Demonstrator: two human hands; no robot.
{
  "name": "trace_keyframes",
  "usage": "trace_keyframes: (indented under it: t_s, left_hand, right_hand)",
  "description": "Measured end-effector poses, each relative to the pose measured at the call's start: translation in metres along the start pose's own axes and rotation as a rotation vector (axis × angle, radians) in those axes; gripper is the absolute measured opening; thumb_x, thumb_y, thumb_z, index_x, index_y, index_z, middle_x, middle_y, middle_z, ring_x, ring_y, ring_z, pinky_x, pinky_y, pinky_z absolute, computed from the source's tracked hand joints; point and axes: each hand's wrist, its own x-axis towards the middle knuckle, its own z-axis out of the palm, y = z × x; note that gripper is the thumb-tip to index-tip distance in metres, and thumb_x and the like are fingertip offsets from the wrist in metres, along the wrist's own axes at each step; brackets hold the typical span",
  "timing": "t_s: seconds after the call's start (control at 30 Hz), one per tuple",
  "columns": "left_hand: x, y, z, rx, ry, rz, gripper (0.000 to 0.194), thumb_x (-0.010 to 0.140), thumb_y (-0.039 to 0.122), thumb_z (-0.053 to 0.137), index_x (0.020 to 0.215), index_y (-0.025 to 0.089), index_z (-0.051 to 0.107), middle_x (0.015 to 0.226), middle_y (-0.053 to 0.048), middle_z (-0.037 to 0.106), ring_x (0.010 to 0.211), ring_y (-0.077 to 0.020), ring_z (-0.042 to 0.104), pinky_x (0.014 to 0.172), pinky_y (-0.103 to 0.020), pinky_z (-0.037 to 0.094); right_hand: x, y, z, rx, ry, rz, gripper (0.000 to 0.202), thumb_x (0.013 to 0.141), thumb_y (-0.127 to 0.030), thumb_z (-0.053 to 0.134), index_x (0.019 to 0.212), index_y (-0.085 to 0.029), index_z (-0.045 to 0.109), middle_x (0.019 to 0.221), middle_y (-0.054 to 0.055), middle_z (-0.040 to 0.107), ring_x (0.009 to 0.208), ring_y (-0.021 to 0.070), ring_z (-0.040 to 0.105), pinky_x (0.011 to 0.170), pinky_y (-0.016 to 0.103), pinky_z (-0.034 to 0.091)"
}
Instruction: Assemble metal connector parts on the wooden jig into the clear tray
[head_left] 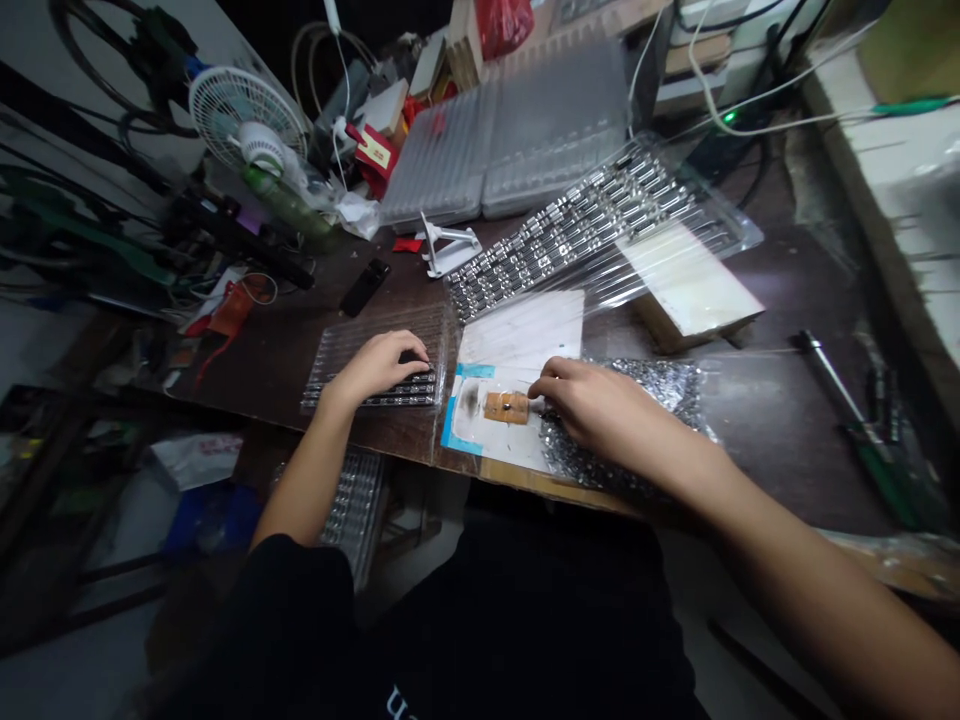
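My left hand rests over a clear ridged plastic tray, its thumb and fingers brought together above rows of small shiny metal parts. Whatever it pinches is too small to tell. Fingers closed, my right hand is just right of a small brown block with a dark spot on top. The block sits on a white board edged with blue tape. Under and beside the right hand lies a heap of small loose metal pieces; anything in those fingertips is hidden.
Behind the hands, a long tray of shiny metal parts slants across the table beside a pale block. Stacked clear trays, a white stand, a black phone-like object and a fan stand farther back. A green-handled tool lies right.
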Motion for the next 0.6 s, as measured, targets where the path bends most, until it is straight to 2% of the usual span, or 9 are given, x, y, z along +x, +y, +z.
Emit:
trace_keyframes:
  t_s: [0.13,0.23,0.33,0.5,0.6]
  left_hand:
    - [-0.010,0.002,0.002,-0.233,0.152,-0.093,0.019,0.089,0.040,0.065,0.089,0.021,0.062,0.104,-0.009,0.077,0.101,-0.0243,0.072,0.089,-0.037,0.053]
    - [-0.012,0.004,0.002,-0.208,0.141,-0.079,0.021,0.083,0.038,0.073,0.083,0.021,0.061,0.094,-0.006,0.076,0.092,-0.0227,0.072,0.084,-0.034,0.053]
    - [-0.012,0.004,0.006,-0.109,0.128,-0.033,0.021,0.079,0.038,0.076,0.085,0.020,0.065,0.090,-0.004,0.074,0.087,-0.0214,0.069,0.081,-0.032,0.051]
    - [-0.013,0.003,0.011,-0.058,0.050,0.003,0.020,0.090,0.040,0.063,0.093,0.022,0.071,0.101,-0.005,0.075,0.099,-0.0237,0.068,0.092,-0.037,0.049]
    - [-0.014,0.003,0.011,-0.057,0.033,-0.007,0.022,0.093,0.038,0.058,0.095,0.021,0.072,0.102,-0.006,0.075,0.099,-0.0233,0.068,0.092,-0.036,0.048]
  right_hand:
    - [0.001,-0.001,0.000,0.003,-0.002,-0.002,0.042,0.081,0.004,0.053,0.114,-0.015,0.071,0.107,0.010,0.066,0.083,0.0185,0.062,0.065,0.029,0.038]
    - [0.002,-0.001,0.000,0.005,-0.010,0.012,0.045,0.079,0.006,0.053,0.115,-0.015,0.071,0.109,0.010,0.067,0.085,0.0193,0.063,0.066,0.029,0.039]
    - [0.003,0.000,0.001,-0.005,-0.022,0.030,0.044,0.081,0.005,0.052,0.115,-0.016,0.071,0.109,0.010,0.067,0.088,0.0202,0.064,0.066,0.029,0.039]
    - [0.003,0.001,0.002,-0.005,-0.032,0.038,0.046,0.081,0.004,0.051,0.118,-0.016,0.070,0.112,0.009,0.067,0.089,0.0201,0.064,0.067,0.029,0.038]
    - [0.003,0.001,0.002,-0.004,-0.027,0.027,0.044,0.082,0.003,0.051,0.117,-0.016,0.069,0.111,0.009,0.066,0.089,0.0203,0.063,0.067,0.029,0.037]
